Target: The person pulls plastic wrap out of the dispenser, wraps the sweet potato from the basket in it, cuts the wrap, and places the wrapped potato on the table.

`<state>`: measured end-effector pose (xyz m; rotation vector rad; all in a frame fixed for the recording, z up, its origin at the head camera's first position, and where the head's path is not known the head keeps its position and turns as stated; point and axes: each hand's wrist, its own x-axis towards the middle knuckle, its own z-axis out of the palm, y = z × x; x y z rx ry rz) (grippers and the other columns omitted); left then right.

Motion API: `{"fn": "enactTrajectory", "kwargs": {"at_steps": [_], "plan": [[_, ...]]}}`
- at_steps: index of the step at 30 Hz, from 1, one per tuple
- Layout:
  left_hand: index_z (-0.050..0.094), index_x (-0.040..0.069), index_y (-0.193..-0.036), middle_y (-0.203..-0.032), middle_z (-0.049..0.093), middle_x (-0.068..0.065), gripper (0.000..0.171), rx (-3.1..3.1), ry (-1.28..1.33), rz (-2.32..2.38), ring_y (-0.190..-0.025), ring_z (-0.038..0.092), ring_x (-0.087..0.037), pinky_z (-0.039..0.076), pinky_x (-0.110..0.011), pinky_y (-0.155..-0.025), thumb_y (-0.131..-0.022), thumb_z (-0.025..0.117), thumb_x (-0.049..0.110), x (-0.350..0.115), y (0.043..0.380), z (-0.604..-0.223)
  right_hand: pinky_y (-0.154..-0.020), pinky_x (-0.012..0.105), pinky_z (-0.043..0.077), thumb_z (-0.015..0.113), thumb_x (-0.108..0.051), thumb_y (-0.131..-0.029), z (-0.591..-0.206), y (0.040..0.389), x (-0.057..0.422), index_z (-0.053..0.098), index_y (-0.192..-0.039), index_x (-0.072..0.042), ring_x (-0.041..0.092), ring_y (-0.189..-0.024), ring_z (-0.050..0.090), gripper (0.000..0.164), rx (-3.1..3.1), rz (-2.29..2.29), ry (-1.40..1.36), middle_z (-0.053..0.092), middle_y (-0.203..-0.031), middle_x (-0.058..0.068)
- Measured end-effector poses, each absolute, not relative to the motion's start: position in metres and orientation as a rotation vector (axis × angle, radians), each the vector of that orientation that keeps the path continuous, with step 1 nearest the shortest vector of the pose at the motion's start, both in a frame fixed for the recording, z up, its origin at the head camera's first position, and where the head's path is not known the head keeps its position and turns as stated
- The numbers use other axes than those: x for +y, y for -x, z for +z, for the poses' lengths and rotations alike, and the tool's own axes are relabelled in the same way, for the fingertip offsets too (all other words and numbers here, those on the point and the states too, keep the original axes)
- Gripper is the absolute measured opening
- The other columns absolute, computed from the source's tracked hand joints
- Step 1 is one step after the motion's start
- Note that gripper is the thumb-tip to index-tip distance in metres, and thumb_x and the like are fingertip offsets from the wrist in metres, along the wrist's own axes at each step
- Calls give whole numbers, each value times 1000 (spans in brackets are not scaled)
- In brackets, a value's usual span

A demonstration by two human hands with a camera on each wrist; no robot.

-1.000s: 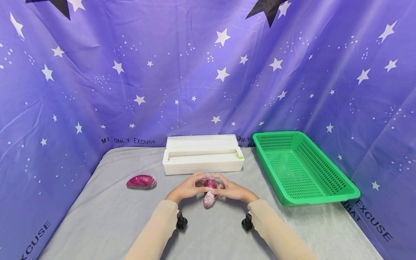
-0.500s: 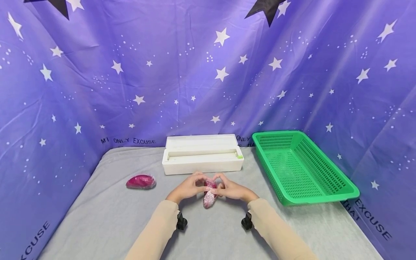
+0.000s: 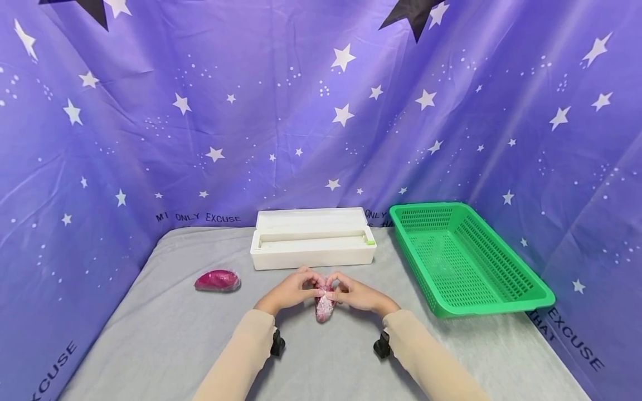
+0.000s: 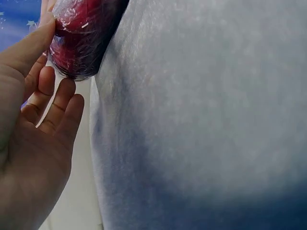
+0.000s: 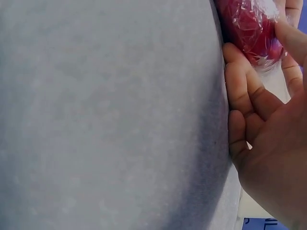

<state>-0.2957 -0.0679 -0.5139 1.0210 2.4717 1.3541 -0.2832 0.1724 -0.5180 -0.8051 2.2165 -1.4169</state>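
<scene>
A purple-red sweet potato, wrapped in clear cling film, lies at the middle of the table between both hands. My left hand grips its far part from the left, thumb on top and fingers bent toward the film. From the right, my right hand pinches the same end, its thumb close to the other one. Crinkled film covers the sweet potato in the left wrist view. In the right wrist view, lower fingers curl beside its end. The hands hide the far tip in the head view.
Another film-wrapped sweet potato lies to the left. Behind the hands stands a long white cling film box with its lid raised. A green perforated basket sits at the right. Starred purple cloth surrounds the grey-covered table.
My fingertips have folded inward and down over the far end of the sweet potato, drawing the film in. Both forearms stay nearly where they were.
</scene>
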Motion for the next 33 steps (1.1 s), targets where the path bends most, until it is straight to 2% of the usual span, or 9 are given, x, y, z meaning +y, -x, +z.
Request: {"fn": "enactTrajectory", "kwargs": {"at_steps": [6, 16, 22, 25, 27, 30, 33], "plan": [[67, 20, -89, -97, 53, 3, 12, 2581, -1032, 1213, -85, 55, -15, 48, -34, -81, -93, 73, 30, -68, 295, -514, -67, 25, 44, 58, -17, -103, -519, 282, 173, 51, -116, -8, 16, -76, 51, 16, 2241, -1398, 816, 55, -84, 5], [66, 20, -84, -96, 56, 8, 16, 2629, -1049, 1199, -85, 56, -14, 47, -31, -79, -91, 75, 31, -70, 293, -512, -69, 25, 43, 57, -17, -103, -519, 281, 172, 55, -107, -7, 13, -78, 51, 10, 2229, -1419, 838, 56, -88, 3], [67, 21, -78, -85, 57, 7, 19, 2689, -1124, 1148, -74, 51, -8, 46, -26, -69, -92, 74, 30, -70, 292, -510, -68, 24, 43, 57, -16, -103, -520, 281, 173, 56, -105, -7, 12, -77, 51, 9, 2234, -1425, 862, 56, -88, 4], [69, 19, -77, -81, 55, 7, 22, 2698, -1135, 1146, -70, 48, -6, 45, -25, -65, -96, 69, 30, -69, 292, -509, -71, 27, 45, 53, -19, -105, -517, 280, 173, 55, -106, -9, 15, -80, 53, 11, 2254, -1389, 822, 57, -92, 5], [68, 19, -76, -81, 54, 8, 24, 2712, -1115, 1144, -69, 48, -6, 44, -24, -63, -97, 68, 31, -68, 292, -508, -74, 30, 47, 45, -19, -107, -514, 279, 173, 55, -108, -11, 17, -84, 55, 13, 2273, -1358, 777, 59, -97, 4], [64, 19, -73, -81, 54, 8, 28, 2740, -1098, 1112, -69, 47, -6, 43, -24, -62, -96, 69, 34, -66, 292, -507, -82, 36, 48, 37, -16, -106, -512, 278, 173, 54, -110, -13, 21, -90, 57, 18, 2289, -1326, 720, 59, -105, 4], [57, 18, -71, -79, 54, 4, 31, 2745, -1133, 1056, -69, 46, -6, 42, -24, -62, -95, 71, 32, -64, 292, -504, -85, 38, 47, 34, -13, -103, -511, 277, 174, 53, -110, -14, 21, -91, 59, 19, 2321, -1291, 693, 61, -104, 3]]}}
